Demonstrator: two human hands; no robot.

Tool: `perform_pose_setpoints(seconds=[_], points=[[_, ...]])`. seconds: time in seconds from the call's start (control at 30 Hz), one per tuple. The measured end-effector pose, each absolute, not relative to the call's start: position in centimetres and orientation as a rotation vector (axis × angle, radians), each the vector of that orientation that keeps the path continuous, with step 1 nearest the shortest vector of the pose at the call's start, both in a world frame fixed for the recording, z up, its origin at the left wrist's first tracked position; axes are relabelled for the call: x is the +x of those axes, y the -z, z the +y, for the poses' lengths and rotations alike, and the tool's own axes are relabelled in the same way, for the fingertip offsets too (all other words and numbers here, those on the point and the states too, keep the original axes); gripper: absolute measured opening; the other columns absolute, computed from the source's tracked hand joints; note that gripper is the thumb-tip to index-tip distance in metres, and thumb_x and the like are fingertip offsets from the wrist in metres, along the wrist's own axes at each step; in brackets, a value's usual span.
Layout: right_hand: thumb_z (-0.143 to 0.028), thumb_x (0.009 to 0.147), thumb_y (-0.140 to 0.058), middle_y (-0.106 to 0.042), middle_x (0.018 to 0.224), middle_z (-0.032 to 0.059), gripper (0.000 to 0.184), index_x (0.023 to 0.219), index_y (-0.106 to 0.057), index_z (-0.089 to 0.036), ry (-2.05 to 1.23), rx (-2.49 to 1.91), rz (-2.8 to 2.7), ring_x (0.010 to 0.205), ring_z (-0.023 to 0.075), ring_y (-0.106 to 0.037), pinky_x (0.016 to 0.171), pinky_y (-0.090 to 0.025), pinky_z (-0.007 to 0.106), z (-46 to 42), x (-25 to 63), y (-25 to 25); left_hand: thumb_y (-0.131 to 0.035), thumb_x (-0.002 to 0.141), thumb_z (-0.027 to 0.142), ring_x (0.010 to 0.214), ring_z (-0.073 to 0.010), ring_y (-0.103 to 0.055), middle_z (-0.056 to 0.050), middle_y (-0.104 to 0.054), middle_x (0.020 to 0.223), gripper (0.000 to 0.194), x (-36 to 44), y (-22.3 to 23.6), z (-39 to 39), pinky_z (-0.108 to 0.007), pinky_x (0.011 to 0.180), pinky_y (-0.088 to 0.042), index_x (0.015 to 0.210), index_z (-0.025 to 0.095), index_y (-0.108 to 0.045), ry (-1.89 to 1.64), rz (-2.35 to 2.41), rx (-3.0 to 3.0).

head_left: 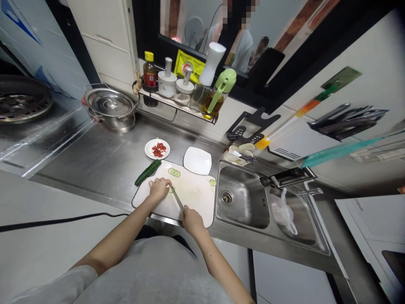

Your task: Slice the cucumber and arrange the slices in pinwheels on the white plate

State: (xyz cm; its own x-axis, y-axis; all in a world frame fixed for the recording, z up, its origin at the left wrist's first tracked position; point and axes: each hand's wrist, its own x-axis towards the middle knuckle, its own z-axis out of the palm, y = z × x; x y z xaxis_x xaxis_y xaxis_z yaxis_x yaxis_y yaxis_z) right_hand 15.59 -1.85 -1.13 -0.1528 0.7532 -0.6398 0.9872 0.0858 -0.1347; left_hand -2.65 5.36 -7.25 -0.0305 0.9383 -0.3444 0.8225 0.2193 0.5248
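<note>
My right hand (193, 220) is closed round the handle of a kitchen knife (178, 199), its blade angled over a white cutting board (198, 202). My left hand (160, 190) is curled on the board with its fingertips by the blade. A cut cucumber (171, 189) shows its pale green face at those fingertips; the rest is hidden under the hand. Several cucumber slices (174, 172) overlap near the board's far edge, and a few end slices (213, 183) lie at its right corner. One whole dark green cucumber (148, 172) rests across the board's left edge.
Behind the board stand a small plate (147, 148) of chopped red bits and a white square dish (198, 160). A steel double sink (243, 211) lies to the right, with a plastic bag in its far basin. A lidded pot (110, 107) and condiment rack (177, 102) are at the back.
</note>
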Motion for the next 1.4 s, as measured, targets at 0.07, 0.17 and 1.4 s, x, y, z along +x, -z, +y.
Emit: perform_pose_setpoints(seconds=[0.07,0.17,1.4], points=[[-0.019,0.094,-0.035,-0.069,0.101,0.0158,0.031,0.118,-0.054,-0.016,0.782,1.711,1.958,0.097,0.0253,-0.066,0.074,-0.046,0.032,-1.8,15.6,1.2,-0.052,0.079,0.016,0.106,-0.0278,-0.049,-0.005,-0.067,0.106,0.026,-2.6,7.2,5.3,-0.042,0.089,-0.025,0.093,0.03,-0.069,-0.236,1.872,1.632],[-0.021,0.095,-0.035,-0.069,0.101,0.0149,0.03,0.118,-0.054,-0.017,0.78,1.722,1.954,0.097,0.0245,-0.066,0.074,-0.045,0.031,-2.0,15.7,1.4,-0.052,0.079,0.017,0.106,-0.0285,-0.05,-0.006,-0.067,0.106,0.026,-2.4,7.3,5.2,-0.043,0.089,-0.025,0.095,0.029,-0.068,-0.227,1.888,1.643],[-0.034,0.099,-0.032,-0.07,0.104,0.0107,0.031,0.111,-0.057,-0.02,0.798,1.914,1.938,0.096,0.02,-0.064,0.067,-0.034,0.025,-2.7,20.1,1.6,-0.058,0.077,0.023,0.09,-0.0174,-0.062,0.002,-0.073,0.091,0.016,-8.0,5.5,1.9,-0.034,0.086,-0.03,0.091,0.026,-0.065,-0.413,2.137,1.287]])
